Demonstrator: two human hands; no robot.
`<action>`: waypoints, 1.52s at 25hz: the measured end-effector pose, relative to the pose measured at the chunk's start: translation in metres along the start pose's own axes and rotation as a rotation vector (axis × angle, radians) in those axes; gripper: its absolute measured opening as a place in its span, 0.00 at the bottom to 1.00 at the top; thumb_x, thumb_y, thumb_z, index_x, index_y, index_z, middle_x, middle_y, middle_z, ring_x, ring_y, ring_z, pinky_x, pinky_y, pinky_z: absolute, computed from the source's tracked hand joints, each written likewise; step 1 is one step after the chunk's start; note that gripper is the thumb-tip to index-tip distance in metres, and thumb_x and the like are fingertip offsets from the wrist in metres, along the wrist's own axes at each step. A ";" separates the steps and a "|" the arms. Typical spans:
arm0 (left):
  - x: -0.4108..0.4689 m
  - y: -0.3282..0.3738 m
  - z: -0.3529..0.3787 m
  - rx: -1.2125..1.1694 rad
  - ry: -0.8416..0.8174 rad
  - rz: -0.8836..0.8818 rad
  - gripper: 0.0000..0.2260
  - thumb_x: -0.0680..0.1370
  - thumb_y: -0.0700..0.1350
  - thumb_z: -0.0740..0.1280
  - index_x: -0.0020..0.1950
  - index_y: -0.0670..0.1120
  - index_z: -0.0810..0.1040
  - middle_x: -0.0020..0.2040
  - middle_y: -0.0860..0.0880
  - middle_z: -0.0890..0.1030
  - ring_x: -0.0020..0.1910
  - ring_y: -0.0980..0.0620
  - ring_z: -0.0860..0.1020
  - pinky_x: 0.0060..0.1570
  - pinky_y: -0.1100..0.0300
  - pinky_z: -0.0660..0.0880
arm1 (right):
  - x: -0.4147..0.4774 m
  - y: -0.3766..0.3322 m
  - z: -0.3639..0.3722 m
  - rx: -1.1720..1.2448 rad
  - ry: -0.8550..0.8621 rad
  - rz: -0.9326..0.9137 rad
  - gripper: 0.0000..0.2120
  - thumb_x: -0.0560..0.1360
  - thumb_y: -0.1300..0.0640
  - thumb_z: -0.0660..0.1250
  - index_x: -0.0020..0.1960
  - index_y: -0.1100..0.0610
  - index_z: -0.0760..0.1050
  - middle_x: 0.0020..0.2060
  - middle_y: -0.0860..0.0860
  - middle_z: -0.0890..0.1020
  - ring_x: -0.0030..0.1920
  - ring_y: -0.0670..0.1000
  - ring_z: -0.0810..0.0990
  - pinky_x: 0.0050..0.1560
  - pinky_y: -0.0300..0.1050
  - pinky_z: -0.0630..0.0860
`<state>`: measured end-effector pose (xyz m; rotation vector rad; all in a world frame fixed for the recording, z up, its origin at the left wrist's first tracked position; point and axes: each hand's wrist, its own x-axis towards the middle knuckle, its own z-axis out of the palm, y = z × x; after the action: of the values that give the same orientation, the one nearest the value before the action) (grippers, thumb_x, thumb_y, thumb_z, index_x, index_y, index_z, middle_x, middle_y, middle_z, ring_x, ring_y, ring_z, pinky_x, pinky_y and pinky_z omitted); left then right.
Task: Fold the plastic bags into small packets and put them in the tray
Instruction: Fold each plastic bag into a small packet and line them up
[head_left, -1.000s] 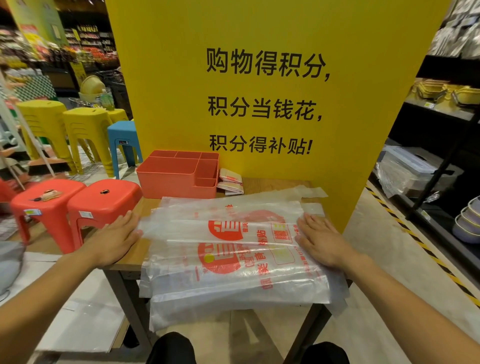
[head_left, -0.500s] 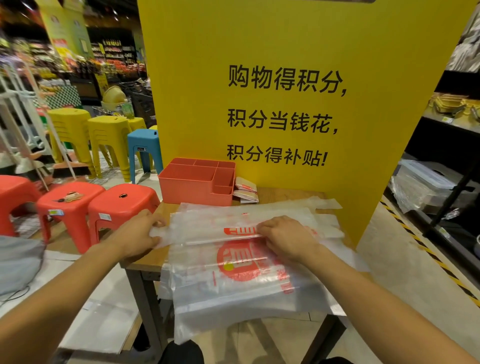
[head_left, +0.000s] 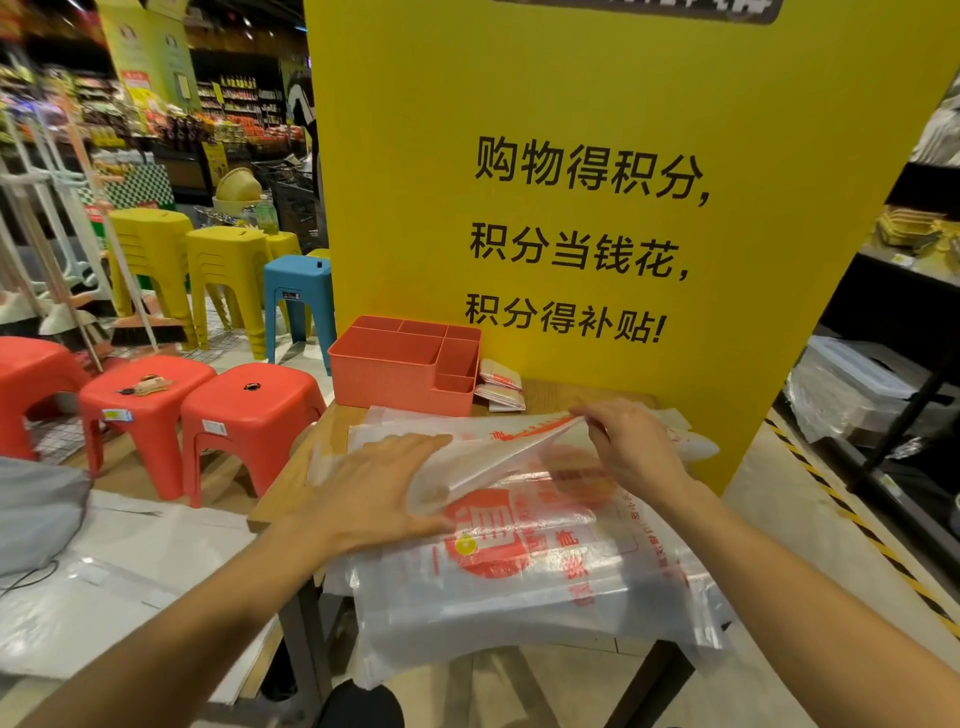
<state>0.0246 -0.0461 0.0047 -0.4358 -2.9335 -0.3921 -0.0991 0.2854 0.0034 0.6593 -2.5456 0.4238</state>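
A stack of clear plastic bags (head_left: 540, 587) with red print covers the small wooden table (head_left: 291, 483) and hangs over its near edge. My right hand (head_left: 631, 447) pinches the far edge of the top bag (head_left: 488, 462) and lifts it off the stack. My left hand (head_left: 374, 488) lies flat with straight fingers on the left part of that bag. The coral tray (head_left: 395, 379) with several compartments stands at the table's far left. Two folded packets (head_left: 500, 387) lie just right of the tray.
A yellow signboard (head_left: 597, 156) stands right behind the table. Two red stools (head_left: 197, 410) sit left of the table, with yellow and blue stools further back. Dark shelving (head_left: 893, 364) with goods lines the right. White sheets cover the floor at left.
My right hand went from the bag's right end to its middle, then to the far edge, and now lifts it. My left hand slid from the left end onto the bag.
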 end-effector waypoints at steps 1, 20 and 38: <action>0.001 0.009 0.008 -0.009 0.032 0.023 0.34 0.78 0.68 0.66 0.81 0.60 0.60 0.78 0.59 0.67 0.74 0.56 0.69 0.71 0.51 0.69 | 0.001 0.000 -0.001 0.037 0.032 -0.002 0.15 0.80 0.64 0.65 0.62 0.53 0.84 0.56 0.48 0.87 0.58 0.52 0.82 0.56 0.54 0.78; 0.039 0.020 0.076 0.349 0.060 0.092 0.17 0.73 0.51 0.76 0.60 0.50 0.80 0.53 0.49 0.81 0.50 0.46 0.81 0.43 0.53 0.76 | -0.049 0.000 0.024 -0.243 -0.121 -0.036 0.15 0.80 0.50 0.65 0.64 0.51 0.80 0.60 0.49 0.84 0.58 0.54 0.78 0.57 0.52 0.74; 0.072 0.020 0.030 0.204 0.001 0.215 0.11 0.81 0.47 0.70 0.62 0.57 0.81 0.54 0.56 0.86 0.53 0.51 0.83 0.49 0.53 0.79 | -0.024 -0.017 0.037 -0.097 -0.256 0.174 0.21 0.82 0.40 0.63 0.70 0.49 0.73 0.70 0.48 0.76 0.66 0.54 0.77 0.60 0.54 0.80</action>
<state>-0.0410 -0.0003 -0.0058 -0.7101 -2.8463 -0.0648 -0.0854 0.2649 -0.0372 0.4840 -2.8592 0.2870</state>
